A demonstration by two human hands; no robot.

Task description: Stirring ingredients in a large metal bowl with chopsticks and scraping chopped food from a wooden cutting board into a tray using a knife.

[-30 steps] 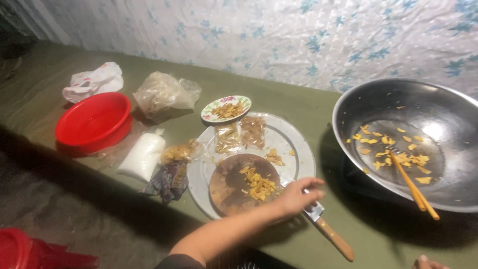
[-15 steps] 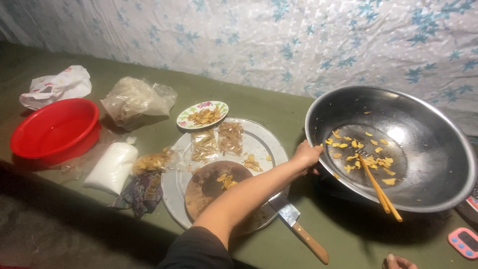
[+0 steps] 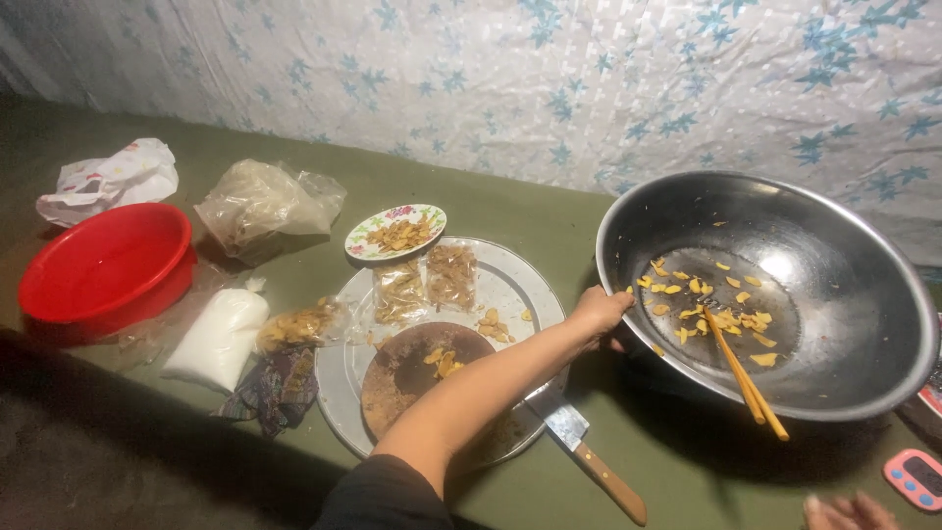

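A dull green tabletop (image 3: 510,211) carries everything. At the far left lie a crumpled white bag (image 3: 108,182) and a red basin (image 3: 103,265); beside them a clear plastic bag (image 3: 260,201) and a white packet (image 3: 216,339). In the middle sits a round metal tray (image 3: 510,285), a knife (image 3: 594,461) near it, and a large steel wok (image 3: 785,285) on the right.

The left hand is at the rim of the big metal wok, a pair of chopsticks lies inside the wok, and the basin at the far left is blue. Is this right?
Not quite. The head view shows the basin is red, not blue. The rest holds: the left hand is at the rim of the big metal wok, and the chopsticks lie inside it.
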